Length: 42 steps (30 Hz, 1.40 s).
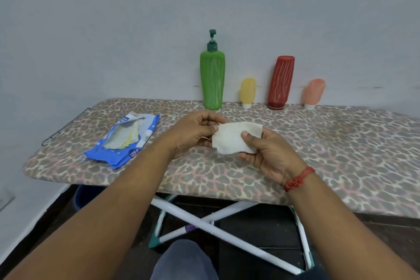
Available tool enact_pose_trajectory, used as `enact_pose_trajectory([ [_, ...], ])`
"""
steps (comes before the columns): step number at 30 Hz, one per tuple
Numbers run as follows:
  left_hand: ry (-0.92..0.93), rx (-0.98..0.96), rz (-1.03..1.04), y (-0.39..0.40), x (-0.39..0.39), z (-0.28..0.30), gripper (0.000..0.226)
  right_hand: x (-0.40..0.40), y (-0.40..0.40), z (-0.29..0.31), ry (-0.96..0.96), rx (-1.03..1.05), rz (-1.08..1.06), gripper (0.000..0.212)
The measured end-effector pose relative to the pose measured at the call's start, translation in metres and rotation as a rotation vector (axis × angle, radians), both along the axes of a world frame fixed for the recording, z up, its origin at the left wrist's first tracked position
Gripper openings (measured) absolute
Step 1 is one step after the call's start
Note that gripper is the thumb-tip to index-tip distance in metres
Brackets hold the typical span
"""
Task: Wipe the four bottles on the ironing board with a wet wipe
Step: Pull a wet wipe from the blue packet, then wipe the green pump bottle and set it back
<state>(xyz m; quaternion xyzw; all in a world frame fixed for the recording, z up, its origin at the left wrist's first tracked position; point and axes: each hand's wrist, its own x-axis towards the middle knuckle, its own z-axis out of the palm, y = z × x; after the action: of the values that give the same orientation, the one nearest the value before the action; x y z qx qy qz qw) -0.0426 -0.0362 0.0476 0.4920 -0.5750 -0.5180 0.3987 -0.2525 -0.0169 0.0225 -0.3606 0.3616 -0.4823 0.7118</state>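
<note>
Both the left hand (195,134) and the right hand (268,152) pinch the limp, folded white wet wipe (235,137) by its edges, which looks light, soft and probably slippery.

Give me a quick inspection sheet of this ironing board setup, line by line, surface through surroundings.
Surface: ironing board, leopard-print cover.
Job's things: green pump bottle, yellow bottle, red bottle and pink bottle stand along the wall; the last three rest cap-down. Wet wipe folded, held above the board.
Clutter: opened blue wipes packet.
Grippers: left hand and right hand both pinch the wipe.
Cables: nothing seen.
Surroundings: grey wall, dark floor.
</note>
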Motion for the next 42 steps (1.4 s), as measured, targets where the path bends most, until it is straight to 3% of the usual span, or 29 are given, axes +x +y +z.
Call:
enact_pose_trajectory([
  [4, -0.001, 0.029, 0.223, -0.022, 0.002, -0.017, 0.022, -0.010, -0.015, -0.001, 0.037, -0.014, -0.090, 0.024],
  [8, -0.126, -0.019, 0.487, -0.055, 0.009, -0.032, 0.041, -0.025, -0.038, -0.002, -0.011, 0.016, -0.186, 0.020],
  [11, -0.138, -0.051, 0.571, -0.079, 0.010, -0.037, 0.056, -0.034, -0.055, -0.004, -0.010, -0.034, -0.270, 0.015],
  [16, -0.248, -0.160, 0.567, -0.132, 0.005, -0.039, 0.077, -0.047, -0.073, -0.019, -0.032, -0.107, -0.333, 0.016],
  [21, -0.217, -0.213, 0.515, -0.172, -0.006, -0.038, 0.085, -0.054, -0.083, -0.031, -0.121, -0.117, -0.355, 0.016],
  [29, -0.228, -0.259, 0.509, -0.198, -0.011, -0.052, 0.068, -0.053, -0.089, -0.039, -0.080, -0.160, -0.312, 0.025],
  [34, -0.197, -0.273, 0.521, -0.192, -0.013, -0.045, 0.071, -0.055, -0.089, -0.040, -0.103, -0.150, -0.279, 0.032],
  [38, -0.020, -0.263, 0.567, -0.157, -0.023, -0.033, 0.066, -0.055, -0.088, -0.038, -0.114, -0.142, -0.265, 0.037],
  [42, 0.191, -0.140, 0.458, -0.092, -0.031, -0.042, 0.066, -0.054, -0.084, -0.035, -0.109, -0.152, -0.266, 0.036],
])
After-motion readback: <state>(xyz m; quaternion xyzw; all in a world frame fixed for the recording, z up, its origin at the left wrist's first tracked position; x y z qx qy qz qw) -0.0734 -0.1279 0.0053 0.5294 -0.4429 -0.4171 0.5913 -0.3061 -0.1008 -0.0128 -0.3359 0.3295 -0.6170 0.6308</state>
